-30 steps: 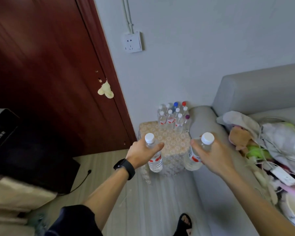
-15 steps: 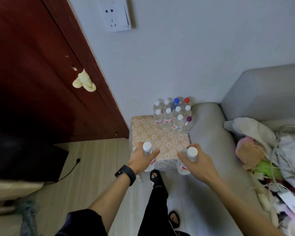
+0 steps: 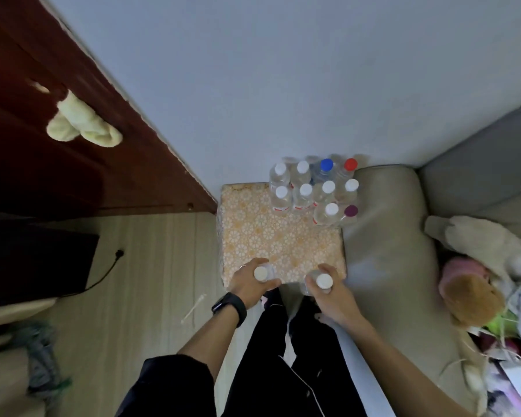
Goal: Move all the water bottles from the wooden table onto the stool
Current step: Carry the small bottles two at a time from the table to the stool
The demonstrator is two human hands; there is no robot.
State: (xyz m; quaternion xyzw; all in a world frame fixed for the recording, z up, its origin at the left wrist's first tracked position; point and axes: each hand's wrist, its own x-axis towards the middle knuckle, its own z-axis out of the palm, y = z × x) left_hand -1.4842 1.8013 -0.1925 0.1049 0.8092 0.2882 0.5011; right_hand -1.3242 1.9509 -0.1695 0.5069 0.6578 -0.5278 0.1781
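1. Ten bottles [image 3: 306,191] already stand at the back of the stool [image 3: 277,245], next to the wall [image 3: 283,85].
2. The left hand [image 3: 247,285] grips one bottle [image 3: 260,272] and the right hand [image 3: 333,294] grips another bottle [image 3: 324,280], both above the stool's front edge.
3. The wooden table is out of sight, so I cannot tell how many are left.
4. The stool top is flowery, and a sofa [image 3: 388,236] sits just beside it.
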